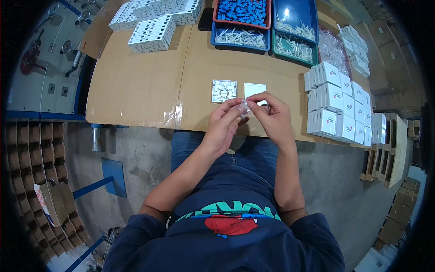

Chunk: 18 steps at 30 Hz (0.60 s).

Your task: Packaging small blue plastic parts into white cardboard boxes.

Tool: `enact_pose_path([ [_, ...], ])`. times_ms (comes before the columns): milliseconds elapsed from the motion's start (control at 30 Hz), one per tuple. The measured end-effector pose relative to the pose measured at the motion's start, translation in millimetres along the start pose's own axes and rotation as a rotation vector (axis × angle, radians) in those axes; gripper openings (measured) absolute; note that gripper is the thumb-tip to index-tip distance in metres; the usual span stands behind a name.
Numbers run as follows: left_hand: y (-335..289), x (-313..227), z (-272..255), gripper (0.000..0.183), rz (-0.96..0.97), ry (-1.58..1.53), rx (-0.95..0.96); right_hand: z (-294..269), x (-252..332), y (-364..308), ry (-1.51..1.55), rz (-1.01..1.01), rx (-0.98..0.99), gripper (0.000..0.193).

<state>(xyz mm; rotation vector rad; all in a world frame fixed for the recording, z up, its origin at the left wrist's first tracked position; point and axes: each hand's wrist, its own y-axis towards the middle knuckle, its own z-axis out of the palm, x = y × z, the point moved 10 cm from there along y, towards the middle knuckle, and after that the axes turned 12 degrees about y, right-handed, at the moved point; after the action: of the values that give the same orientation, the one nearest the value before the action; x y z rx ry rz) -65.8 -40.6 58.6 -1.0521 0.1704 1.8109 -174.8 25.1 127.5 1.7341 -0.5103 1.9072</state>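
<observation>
Just above the near edge of the cardboard-covered table, my left hand (221, 124) and my right hand (275, 119) meet fingertip to fingertip. Between them they pinch a small clear plastic bag (244, 108); what it contains is too small to make out. Beyond my left fingers lies an open white square plastic housing (224, 90), its inner ribs showing. A plain white square cover (254, 89) rests beside it, partly hidden behind my right fingers.
At the back stand a red tray of blue parts (241, 12) and a blue tray of white pins (240, 40). White housings (152, 34) are stacked at the far left. Piled white boxed units (335, 104) and clear bags (333, 50) occupy the right side.
</observation>
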Motion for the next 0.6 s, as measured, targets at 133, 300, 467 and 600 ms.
enact_pose_path([
  [133, 1, -6, 0, 0.029, 0.033, 0.027, -0.002, -5, 2, 3, 0.000, 0.042, -0.082, 0.010],
  [300, 2, -22, -2, 0.031, 0.085, 0.136, -0.045, -8, 5, 9, -0.001, 0.005, -0.089, 0.011],
  [467, 0, -31, 1, 0.029, 0.130, 0.319, 0.006, -16, 7, 13, -0.008, -0.005, -0.109, 0.006],
  [600, -1, -33, 4, 0.025, 0.196, 0.293, -0.001, -12, 6, 11, 0.056, -0.006, -0.118, 0.005],
])
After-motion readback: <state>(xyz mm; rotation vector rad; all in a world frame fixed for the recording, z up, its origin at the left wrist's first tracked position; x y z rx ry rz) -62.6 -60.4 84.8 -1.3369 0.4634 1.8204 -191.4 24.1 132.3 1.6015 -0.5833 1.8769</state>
